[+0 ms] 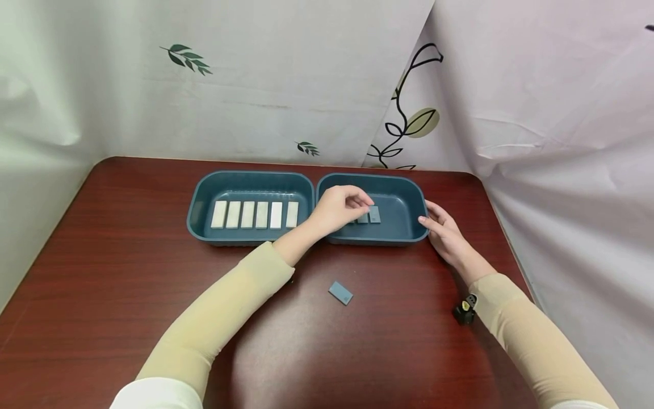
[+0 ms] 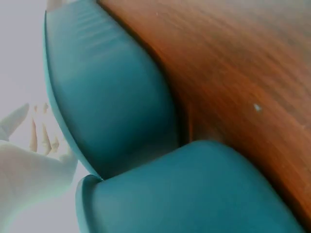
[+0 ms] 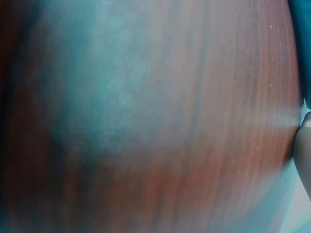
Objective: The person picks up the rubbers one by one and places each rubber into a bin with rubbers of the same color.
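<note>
Over the right-hand dark blue bin (image 1: 375, 238), my left hand (image 1: 339, 207) hangs with its fingers bent and thumb apart from them. Nothing shows between its fingertips. Several small grey tiles (image 1: 375, 215) lie in that bin beside and under this hand, which partly covers them. My right hand (image 1: 447, 236) holds the bin's right end, thumb over the rim and fingers along the outside. One loose grey tile (image 1: 340, 292) lies at a slant on the table in front of the bins. In the left wrist view the left hand (image 2: 39, 155) appears washed out above the bin's rim.
A matching blue bin (image 1: 250, 241) stands at the left, against the right-hand one. Several white tiles (image 1: 247, 215) form a row in it. Both bins sit near the back of the reddish-brown wooden table (image 1: 128, 272), with a pale patterned curtain (image 1: 265, 85) behind.
</note>
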Available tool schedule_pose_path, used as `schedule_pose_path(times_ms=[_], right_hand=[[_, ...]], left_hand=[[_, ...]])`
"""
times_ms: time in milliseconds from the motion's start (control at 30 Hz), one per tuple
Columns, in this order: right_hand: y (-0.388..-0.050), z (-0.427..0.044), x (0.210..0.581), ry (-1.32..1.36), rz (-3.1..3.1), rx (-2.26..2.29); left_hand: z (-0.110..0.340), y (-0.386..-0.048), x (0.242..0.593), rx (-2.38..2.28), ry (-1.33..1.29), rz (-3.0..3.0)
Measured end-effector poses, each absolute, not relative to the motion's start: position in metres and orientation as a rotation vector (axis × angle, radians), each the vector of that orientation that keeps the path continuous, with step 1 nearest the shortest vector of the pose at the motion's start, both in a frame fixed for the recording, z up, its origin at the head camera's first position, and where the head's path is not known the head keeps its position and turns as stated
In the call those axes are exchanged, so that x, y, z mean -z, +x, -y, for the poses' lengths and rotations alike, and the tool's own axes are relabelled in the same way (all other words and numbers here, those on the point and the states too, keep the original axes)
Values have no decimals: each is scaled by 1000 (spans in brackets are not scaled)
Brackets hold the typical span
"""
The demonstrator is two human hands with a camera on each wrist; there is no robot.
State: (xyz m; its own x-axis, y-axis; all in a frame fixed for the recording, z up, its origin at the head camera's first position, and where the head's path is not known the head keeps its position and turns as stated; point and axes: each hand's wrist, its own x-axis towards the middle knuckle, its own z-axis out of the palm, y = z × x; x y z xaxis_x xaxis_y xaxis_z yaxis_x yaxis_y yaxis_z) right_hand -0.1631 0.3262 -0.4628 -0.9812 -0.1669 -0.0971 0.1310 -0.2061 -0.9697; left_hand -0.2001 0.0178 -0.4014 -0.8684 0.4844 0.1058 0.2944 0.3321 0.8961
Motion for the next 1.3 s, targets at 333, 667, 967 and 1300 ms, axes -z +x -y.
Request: schedule_pose_path(times_ms=[333, 667, 967, 1300], right_hand=[[-162, -327, 464, -31, -1851, 2291], [-162, -328, 464, -9, -1868, 2265], [-162, -328, 463, -17, -1860, 2268], [-162, -327, 463, -50, -1844, 2306]], left_hand=[[-9, -177, 403, -1599, 772, -2294], [1, -157, 404, -1564, 786, -2247], [10, -148, 409, -1498, 801, -2237], [22, -138, 417, -1429, 837, -2242]])
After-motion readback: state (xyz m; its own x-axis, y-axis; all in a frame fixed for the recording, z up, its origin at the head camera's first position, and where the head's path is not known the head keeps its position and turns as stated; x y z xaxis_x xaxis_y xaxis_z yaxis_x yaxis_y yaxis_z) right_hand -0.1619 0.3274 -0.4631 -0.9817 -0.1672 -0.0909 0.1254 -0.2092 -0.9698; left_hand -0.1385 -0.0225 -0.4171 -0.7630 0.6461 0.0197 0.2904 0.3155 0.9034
